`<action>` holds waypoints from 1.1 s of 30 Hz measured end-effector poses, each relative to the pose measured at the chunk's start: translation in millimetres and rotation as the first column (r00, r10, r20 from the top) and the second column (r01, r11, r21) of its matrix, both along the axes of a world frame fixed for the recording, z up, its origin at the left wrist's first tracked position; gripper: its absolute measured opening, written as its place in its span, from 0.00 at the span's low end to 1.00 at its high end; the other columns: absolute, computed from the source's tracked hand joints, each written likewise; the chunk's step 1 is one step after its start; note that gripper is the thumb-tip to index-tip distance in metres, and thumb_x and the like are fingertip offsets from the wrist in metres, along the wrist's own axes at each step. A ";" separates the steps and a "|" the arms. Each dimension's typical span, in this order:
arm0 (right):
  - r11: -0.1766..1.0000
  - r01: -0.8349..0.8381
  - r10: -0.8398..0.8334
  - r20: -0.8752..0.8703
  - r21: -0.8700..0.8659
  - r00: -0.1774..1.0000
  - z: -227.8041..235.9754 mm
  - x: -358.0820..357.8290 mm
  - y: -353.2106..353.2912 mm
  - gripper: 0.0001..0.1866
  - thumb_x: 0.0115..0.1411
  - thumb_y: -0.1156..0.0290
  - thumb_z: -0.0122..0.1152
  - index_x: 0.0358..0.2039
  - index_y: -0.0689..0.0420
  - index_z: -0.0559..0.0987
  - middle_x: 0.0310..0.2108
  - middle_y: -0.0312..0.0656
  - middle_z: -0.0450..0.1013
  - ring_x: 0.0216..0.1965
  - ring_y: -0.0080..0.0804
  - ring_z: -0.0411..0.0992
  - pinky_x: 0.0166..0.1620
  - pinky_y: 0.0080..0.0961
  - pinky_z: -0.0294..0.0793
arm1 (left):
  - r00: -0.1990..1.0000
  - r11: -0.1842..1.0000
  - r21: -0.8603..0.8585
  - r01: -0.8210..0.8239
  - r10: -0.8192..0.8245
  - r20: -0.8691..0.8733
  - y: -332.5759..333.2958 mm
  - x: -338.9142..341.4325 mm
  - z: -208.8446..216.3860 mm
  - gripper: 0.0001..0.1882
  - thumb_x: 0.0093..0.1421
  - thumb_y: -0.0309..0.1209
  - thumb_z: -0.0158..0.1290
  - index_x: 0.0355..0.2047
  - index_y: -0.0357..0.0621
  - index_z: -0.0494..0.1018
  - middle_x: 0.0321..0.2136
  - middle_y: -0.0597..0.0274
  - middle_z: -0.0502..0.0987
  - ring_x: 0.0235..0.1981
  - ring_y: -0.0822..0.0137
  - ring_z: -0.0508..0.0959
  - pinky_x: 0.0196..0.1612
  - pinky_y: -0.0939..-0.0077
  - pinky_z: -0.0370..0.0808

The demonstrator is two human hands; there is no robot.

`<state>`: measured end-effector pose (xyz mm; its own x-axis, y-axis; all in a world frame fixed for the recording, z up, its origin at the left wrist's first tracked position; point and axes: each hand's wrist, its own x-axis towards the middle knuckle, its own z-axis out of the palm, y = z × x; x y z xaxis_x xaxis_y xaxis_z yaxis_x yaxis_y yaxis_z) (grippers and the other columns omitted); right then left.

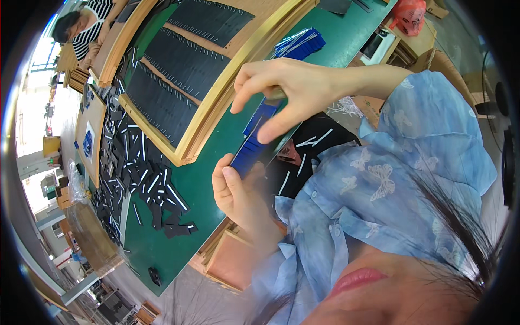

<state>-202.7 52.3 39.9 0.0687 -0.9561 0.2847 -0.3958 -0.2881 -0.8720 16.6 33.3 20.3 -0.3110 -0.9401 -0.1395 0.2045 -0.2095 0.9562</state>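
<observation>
A stack of narrow blue strips with dark edges [250, 150] is held up slantwise over the green table. My left hand [235, 189] is closed round its lower end, with thumb and fingers on opposite sides. At the upper end my right hand [292, 89] arches over the stack, its thumb lying against the strips and its bent forefinger reaching past the other side. A small greyish part shows inside the right hand; what it is I cannot make out. Behind that hand, more blue strips [300, 44] lie in a pile on the table.
A wooden-framed board [187, 149] carries rows of black pieces with white pins. Loose black pieces with white strips [154, 184] litter the green table [162, 254]. A black cloth [319, 141] with white sticks lies near my body. A co-worker [89, 27] is at the far left.
</observation>
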 end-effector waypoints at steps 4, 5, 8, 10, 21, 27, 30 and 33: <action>0.995 0.019 -0.007 -0.115 0.097 0.993 -9.3 2.4 -6.9 0.17 0.44 0.66 0.70 0.34 0.57 0.77 0.37 0.38 0.67 0.28 0.29 0.67 0.31 0.24 0.66 | 0.998 0.996 -0.093 -0.009 0.015 0.068 7.5 -8.6 2.4 0.16 0.67 0.33 0.42 0.45 0.29 0.66 0.32 0.49 0.76 0.26 0.66 0.79 0.29 0.80 0.78; 0.999 0.050 -0.050 -0.102 -0.007 0.994 -13.3 10.3 -6.8 0.17 0.44 0.65 0.70 0.33 0.57 0.76 0.36 0.38 0.67 0.28 0.30 0.66 0.30 0.24 0.65 | 0.993 0.996 -0.088 -0.012 0.022 0.119 10.9 -11.2 6.0 0.14 0.67 0.33 0.42 0.46 0.33 0.66 0.31 0.51 0.77 0.27 0.68 0.78 0.31 0.80 0.76; 0.991 0.112 -0.121 -0.146 -0.072 0.982 -16.0 3.1 -12.5 0.19 0.45 0.57 0.69 0.30 0.58 0.76 0.33 0.40 0.70 0.30 0.34 0.68 0.32 0.27 0.67 | 0.985 0.990 -0.130 -0.045 0.066 0.161 13.1 -14.1 7.5 0.14 0.67 0.33 0.42 0.46 0.33 0.66 0.32 0.51 0.77 0.28 0.67 0.78 0.32 0.79 0.76; 0.990 0.138 -0.144 -0.212 -0.043 0.967 -13.0 0.3 -15.2 0.23 0.45 0.50 0.67 0.29 0.58 0.77 0.32 0.41 0.73 0.33 0.38 0.71 0.34 0.30 0.69 | 0.983 0.980 -0.183 -0.083 0.111 0.144 9.3 -8.0 7.6 0.15 0.67 0.32 0.42 0.45 0.29 0.66 0.33 0.49 0.76 0.28 0.66 0.79 0.31 0.79 0.78; 0.972 -0.162 0.064 0.468 0.172 0.881 -13.6 -24.7 -7.2 0.06 0.54 0.72 0.64 0.30 0.61 0.80 0.36 0.36 0.69 0.37 0.22 0.67 0.38 0.17 0.65 | 0.989 0.978 -0.172 0.114 -0.095 0.113 -30.9 1.9 -16.8 0.11 0.63 0.30 0.50 0.41 0.35 0.69 0.33 0.59 0.75 0.31 0.70 0.75 0.38 0.78 0.74; 0.967 -0.152 0.206 0.281 -0.204 0.937 -23.7 -6.7 -10.4 0.22 0.44 0.73 0.73 0.42 0.55 0.78 0.42 0.32 0.69 0.24 0.14 0.57 0.25 0.13 0.57 | 0.873 0.883 0.348 0.316 -0.127 -0.470 -28.6 -34.7 -34.4 0.23 0.65 0.42 0.45 0.50 0.35 0.65 0.47 0.49 0.71 0.39 0.60 0.76 0.38 0.70 0.77; 0.997 -0.070 0.075 0.220 -0.033 0.972 -1.4 -33.3 -22.2 0.19 0.44 0.68 0.71 0.39 0.56 0.78 0.38 0.34 0.73 0.22 0.15 0.62 0.24 0.14 0.61 | 0.735 0.719 0.359 0.595 -0.306 -0.606 -32.2 -51.0 -12.3 0.32 0.65 0.51 0.40 0.55 0.34 0.60 0.50 0.44 0.69 0.39 0.58 0.75 0.38 0.69 0.77; 0.971 0.226 -0.238 -0.194 -0.079 0.952 7.2 -95.7 -55.4 0.16 0.43 0.68 0.67 0.34 0.59 0.79 0.31 0.39 0.76 0.34 0.28 0.75 0.35 0.25 0.72 | 0.827 0.822 0.258 0.508 -0.381 -0.413 -21.9 -48.8 -20.0 0.35 0.65 0.53 0.37 0.58 0.32 0.56 0.50 0.40 0.68 0.38 0.60 0.74 0.39 0.72 0.75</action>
<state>-298.4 -3.1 47.1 -0.0922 -0.9357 0.3406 -0.6225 -0.2128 -0.7532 -32.2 11.5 0.2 -0.7685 -0.5946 -0.2362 0.2931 -0.6553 0.6962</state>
